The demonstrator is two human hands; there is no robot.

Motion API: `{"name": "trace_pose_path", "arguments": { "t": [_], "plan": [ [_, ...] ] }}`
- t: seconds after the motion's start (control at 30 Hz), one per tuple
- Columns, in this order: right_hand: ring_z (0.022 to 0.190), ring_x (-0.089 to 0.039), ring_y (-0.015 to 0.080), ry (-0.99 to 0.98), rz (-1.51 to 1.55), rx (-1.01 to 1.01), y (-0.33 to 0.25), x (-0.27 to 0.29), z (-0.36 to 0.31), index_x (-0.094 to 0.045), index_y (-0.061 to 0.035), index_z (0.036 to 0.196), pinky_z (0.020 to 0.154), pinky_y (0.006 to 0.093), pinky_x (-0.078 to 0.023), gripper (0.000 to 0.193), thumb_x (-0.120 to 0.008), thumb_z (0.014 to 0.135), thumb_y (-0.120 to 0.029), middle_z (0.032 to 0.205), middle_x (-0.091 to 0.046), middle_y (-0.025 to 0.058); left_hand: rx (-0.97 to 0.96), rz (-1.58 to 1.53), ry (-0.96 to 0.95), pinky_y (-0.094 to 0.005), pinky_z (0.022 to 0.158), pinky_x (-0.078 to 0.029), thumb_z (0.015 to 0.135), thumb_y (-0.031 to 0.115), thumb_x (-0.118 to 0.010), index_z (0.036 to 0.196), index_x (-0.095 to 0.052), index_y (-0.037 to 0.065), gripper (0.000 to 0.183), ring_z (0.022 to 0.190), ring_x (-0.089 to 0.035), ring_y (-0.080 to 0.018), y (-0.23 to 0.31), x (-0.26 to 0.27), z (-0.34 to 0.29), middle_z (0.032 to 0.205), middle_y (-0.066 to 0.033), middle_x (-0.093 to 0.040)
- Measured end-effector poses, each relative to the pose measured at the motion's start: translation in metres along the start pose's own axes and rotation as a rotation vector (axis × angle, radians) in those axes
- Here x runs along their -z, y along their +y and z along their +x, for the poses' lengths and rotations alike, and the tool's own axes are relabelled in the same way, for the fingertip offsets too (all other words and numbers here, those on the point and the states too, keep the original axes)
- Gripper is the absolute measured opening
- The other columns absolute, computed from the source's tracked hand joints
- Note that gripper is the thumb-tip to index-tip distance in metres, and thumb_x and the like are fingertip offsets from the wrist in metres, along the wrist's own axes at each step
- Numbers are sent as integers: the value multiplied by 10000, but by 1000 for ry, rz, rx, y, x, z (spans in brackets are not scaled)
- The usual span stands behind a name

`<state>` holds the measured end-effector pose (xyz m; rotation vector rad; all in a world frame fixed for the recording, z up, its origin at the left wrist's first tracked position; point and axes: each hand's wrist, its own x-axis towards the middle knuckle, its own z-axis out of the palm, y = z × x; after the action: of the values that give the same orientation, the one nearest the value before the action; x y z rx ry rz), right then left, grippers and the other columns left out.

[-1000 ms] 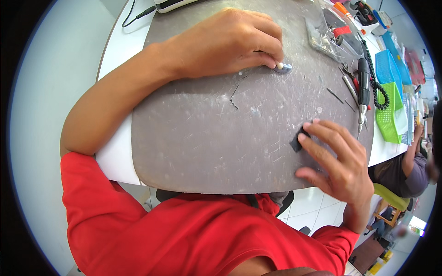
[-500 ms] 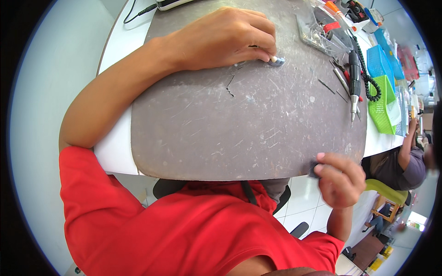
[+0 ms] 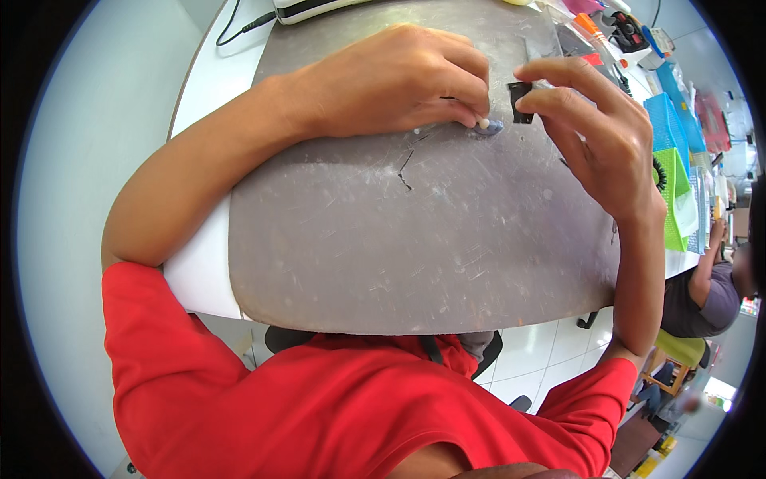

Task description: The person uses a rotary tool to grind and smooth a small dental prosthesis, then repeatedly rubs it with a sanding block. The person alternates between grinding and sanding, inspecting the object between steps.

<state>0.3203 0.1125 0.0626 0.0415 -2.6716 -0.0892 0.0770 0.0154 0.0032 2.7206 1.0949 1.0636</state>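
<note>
My left hand [image 3: 415, 80] is closed near the far middle of the table, its fingertips pinching a cream, tooth-like nub on a small blue-grey curved piece [image 3: 493, 127]. That piece rests at the tabletop, and the fingers partly hide it. Just to its right, my right hand [image 3: 598, 120] is raised over the table with thumb and finger pinching a small dark, shiny piece of sheet [image 3: 520, 102]. A small gap separates the sheet from the blue-grey piece.
The scratched grey-brown work board [image 3: 399, 263] lies on a white table. A black cable [image 3: 239, 36] leads to a device [image 3: 311, 8] at the far left. Blue [image 3: 662, 120] and green baskets [image 3: 677, 191] line the right edge. A person [image 3: 710, 295] sits farther right.
My right hand has risen from beside the near right table edge to close by my left hand, carrying the dark sheet. My left hand has hardly moved, still pinching the nub.
</note>
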Motion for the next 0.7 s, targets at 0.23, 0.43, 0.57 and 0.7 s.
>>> {"name": "trace_pose_path", "arguments": {
  "t": [0.23, 0.43, 0.57, 0.7],
  "plan": [
    [1047, -730, 309, -13, 48, 9, -1, -9, 0, -761, -50, 951, 884, 409, -625, 212, -768, 762, 45, 1181, -727, 155, -25, 1, 29, -362, 835, -566, 864, 105, -779, 914, -753, 64, 70, 956, -685, -233, -2, -4, -3, 1003, -36, -700],
    [1064, -731, 312, -42, 122, -16, -2, -14, 1, -768, -44, 968, 890, 417, -632, 215, -762, 774, 49, 1202, -720, 162, -47, 14, 53, -354, 831, -571, 854, 123, -792, 920, -760, 72, 90, 942, -687, -230, -4, -5, -4, 989, -40, -700],
    [1074, -729, 309, -32, 155, 12, -2, -17, 2, -773, -45, 971, 884, 416, -637, 210, -754, 786, 51, 1222, -711, 168, -59, 24, 65, -356, 826, -571, 850, 126, -793, 932, -760, 71, 103, 940, -685, -240, -6, -5, -5, 979, -49, -696],
    [1083, -727, 308, -30, 177, 5, -3, -17, 2, -776, -46, 969, 880, 413, -639, 199, -752, 796, 49, 1237, -705, 169, -51, 19, 64, -364, 821, -566, 852, 130, -789, 934, -754, 70, 107, 941, -682, -250, -4, -4, -5, 974, -55, -692]
  ]
}}
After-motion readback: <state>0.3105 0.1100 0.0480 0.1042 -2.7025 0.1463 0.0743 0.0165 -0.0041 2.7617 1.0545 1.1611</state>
